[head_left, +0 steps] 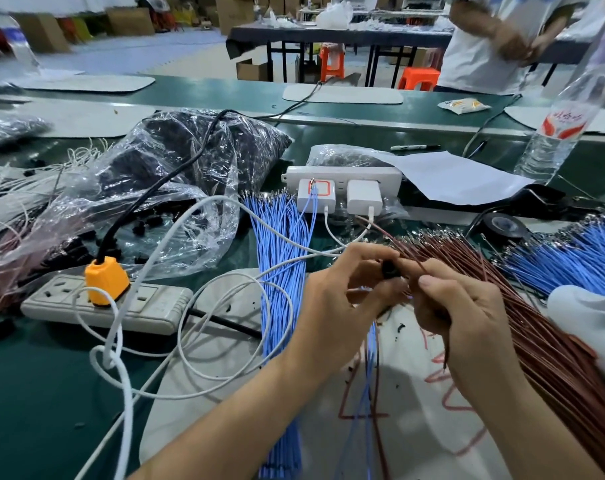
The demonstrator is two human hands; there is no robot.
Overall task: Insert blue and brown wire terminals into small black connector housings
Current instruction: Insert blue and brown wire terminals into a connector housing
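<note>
- Sheet (415, 438): pale cloth or paper with red markings, flat on the green bench under both hands.
- Left hand (335, 296): fingers curled, tips pinching the housing.
- Housing (387, 269): small, black, hard plastic. It sits between the two hands, touching the left fingertips and just left of the right thumb.
- Right hand (467, 306): thumb and forefinger pinch one brown wire; it is the nearer hand for feeding.
- Brown wire (410, 254): thin and flexible, its long axis slanting from far-left to near-right past the housing. The tail hangs below the right hand. The terminal's seat cannot be made out.
- Blue strands (370, 362): hang from beneath the hands toward the viewer.
- Judgement: the insertion turns on lining the wire tip with the housing's opening, a short leftward feed.
- Brown bundle (543, 327): dense stock fanned to the right, metal terminals at the far end.
- Blue bundle (280, 271): straight lengths left of the hands, terminals far.
- Power strip (121, 308): grey, with an orange plug (105, 280).
- Bag (176, 174): crinkled clear plastic holding small black parts.
- Bottle (557, 133): clear, far right.
</note>
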